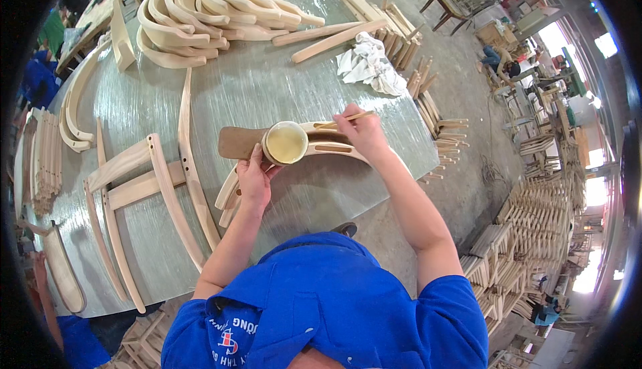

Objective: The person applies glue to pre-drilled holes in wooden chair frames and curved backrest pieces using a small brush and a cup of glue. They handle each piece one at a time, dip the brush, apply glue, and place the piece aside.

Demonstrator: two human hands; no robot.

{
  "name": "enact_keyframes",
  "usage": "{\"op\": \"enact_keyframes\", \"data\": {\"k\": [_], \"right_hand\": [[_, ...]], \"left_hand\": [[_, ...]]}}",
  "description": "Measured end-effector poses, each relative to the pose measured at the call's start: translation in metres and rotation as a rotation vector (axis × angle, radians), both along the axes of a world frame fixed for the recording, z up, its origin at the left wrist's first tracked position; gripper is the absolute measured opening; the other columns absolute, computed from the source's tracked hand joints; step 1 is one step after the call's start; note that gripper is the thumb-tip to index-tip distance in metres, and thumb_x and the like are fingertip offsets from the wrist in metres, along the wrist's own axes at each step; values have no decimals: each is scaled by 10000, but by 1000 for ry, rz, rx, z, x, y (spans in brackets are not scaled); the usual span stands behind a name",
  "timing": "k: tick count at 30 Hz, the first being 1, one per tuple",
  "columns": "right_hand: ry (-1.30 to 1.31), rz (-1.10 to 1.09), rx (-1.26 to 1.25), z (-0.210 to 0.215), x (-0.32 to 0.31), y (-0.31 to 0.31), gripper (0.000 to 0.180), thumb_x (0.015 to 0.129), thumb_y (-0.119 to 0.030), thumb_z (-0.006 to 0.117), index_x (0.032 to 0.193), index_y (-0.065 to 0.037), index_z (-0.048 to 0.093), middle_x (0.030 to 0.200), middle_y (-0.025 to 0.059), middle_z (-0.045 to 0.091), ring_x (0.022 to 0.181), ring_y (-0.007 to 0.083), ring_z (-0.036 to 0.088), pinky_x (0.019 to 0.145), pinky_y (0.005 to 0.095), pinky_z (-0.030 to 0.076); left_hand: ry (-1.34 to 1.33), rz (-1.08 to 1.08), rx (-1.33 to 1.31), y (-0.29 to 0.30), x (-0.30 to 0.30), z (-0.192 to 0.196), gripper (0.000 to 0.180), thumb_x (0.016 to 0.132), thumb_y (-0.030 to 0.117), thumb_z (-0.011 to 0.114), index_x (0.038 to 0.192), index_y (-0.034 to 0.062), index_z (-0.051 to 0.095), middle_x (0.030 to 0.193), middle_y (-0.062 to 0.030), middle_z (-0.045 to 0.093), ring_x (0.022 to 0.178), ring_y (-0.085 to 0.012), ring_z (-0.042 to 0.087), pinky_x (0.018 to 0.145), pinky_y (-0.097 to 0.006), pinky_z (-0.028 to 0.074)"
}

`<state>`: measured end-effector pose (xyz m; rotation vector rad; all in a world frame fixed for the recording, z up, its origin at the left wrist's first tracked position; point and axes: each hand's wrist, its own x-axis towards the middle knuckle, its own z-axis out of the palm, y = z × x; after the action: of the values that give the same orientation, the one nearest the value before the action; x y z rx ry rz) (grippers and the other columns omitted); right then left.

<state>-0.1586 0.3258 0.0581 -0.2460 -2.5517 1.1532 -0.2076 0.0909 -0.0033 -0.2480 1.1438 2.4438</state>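
Worker in blue, left hand wrapped around a cup of something pale yellow, right hand pinching a thin stick over two curved, slotted wooden pieces lying on a shiny table.

Tabletop: grey, glossy, streaky highlights, looks like plastic film. Slotted curved rails: pale bare wood, smooth, matt, visible grain. Chair frame and stacked curved parts: same light wood, matt, smooth edges. Flat paddle-shaped board: browner, looks like wood, matt. Thin stick: wood-coloured, finish too small to call. Cup: material unclear; contents creamy yellow, opaque, smooth-topped. Rag: white cloth, soft, crumpled, matt. Shirt: blue woven cloth, matt. Floor: grey concrete look, dull, patchy.
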Motion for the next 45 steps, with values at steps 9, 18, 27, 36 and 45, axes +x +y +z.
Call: {"op": "enact_keyframes", "data": {"k": [9,18,27,36,45], "right_hand": [[10,-31,128,9,-1,-9,177,832,-135,630,751,-9,534,631,96,586,561,184,588,526,296,455],[-119,-117,73,24,4,4,175,829,-130,607,757,-21,491,651,137,561,606,307,578,537,378,453],[-178,-153,156,26,11,20,152,836,-131,600,771,-20,519,642,143,543,587,318,562,540,381,447],[23,99,187,21,-4,3,113,832,-134,601,806,-42,539,707,133,544,642,327,560,580,398,453],[-28,-47,219,23,15,9,176,843,-165,592,773,-29,505,684,140,544,629,323,559,565,404,437]], "left_hand": [[-10,-37,6,4,-19,-5,220,953,197,436,1099,36,469,996,-94,605,861,-202,638,694,-378,587],[2,-55,53,6,-25,-1,234,954,184,436,1091,6,505,999,-98,622,865,-191,644,697,-361,589],[30,-40,82,6,-31,-7,227,949,186,453,1119,41,492,1027,-80,617,895,-172,635,726,-344,577],[58,-82,20,10,-20,4,212,951,190,450,1098,49,508,999,-66,628,861,-159,642,704,-327,574],[70,-38,-18,3,-7,9,182,946,194,467,1079,73,498,954,-53,636,786,-153,649,639,-303,565]]}}
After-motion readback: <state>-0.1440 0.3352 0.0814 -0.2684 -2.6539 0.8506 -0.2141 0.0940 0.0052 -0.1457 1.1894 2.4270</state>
